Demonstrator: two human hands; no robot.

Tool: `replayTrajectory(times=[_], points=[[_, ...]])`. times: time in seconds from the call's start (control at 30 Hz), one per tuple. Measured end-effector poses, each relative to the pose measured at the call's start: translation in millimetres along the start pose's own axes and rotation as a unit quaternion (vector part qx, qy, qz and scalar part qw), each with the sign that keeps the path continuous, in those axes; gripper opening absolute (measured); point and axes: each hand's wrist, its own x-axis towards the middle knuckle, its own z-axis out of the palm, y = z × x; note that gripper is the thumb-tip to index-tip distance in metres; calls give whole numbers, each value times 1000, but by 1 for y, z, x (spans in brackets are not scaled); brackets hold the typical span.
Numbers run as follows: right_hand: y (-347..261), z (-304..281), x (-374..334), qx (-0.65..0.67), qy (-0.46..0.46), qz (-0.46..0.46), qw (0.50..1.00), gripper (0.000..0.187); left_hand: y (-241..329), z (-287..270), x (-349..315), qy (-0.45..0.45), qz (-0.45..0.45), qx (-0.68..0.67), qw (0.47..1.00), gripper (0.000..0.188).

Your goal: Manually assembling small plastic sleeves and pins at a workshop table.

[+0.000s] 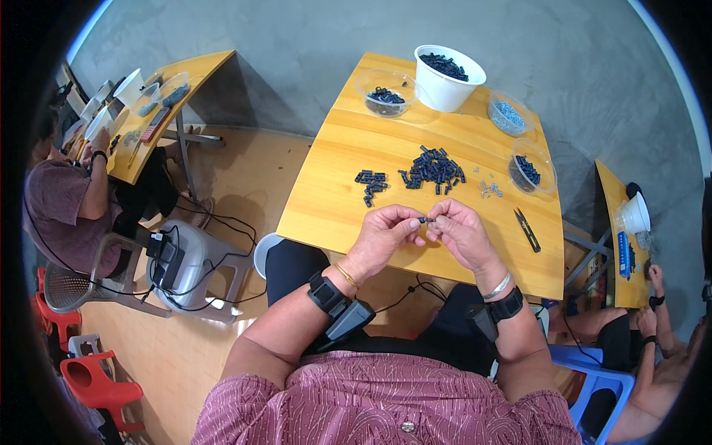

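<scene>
Above the near edge of the wooden table (326,211), my left hand (387,231) pinches a small dark cylindrical piece (423,219) between thumb and fingers. My right hand (460,231) meets it from the other side, thumb and fingertips pressed together at the piece's right end; what exactly they grip is too small to make out. Just beyond my hands lies a heap of dark blue-black small plastic cylinders (436,169). A smaller group of similar pieces (371,184) sits to its left. Tiny silvery bits (489,188) are scattered on the right.
Black-handled thread snips (528,230) lie at right. Along the far side stand a white bucket (447,93) of dark pieces, a clear bowl (386,104) at left, a tub of light-blue bits (510,115) and another clear tub (531,167). People work at tables on both sides.
</scene>
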Motion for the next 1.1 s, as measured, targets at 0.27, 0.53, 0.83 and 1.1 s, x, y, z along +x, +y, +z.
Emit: replayTrajectory(times=[0.27, 0.53, 0.83, 1.1], points=[[-3, -3, 0, -30, -14, 18, 999, 6, 0, 1, 0, 14, -20, 56, 998, 10], [-7, 0, -2, -117, 5, 19, 993, 6, 2, 0, -1, 12, -36, 78, 996, 9], [1, 1, -6, -65, 30, 3, 997, 5, 5, 1, -2, 5, -53, 56, 997, 8], [5, 1, -2, -70, 20, 13, 997, 6, 6, 1, -2, 4, -49, 72, 996, 8]])
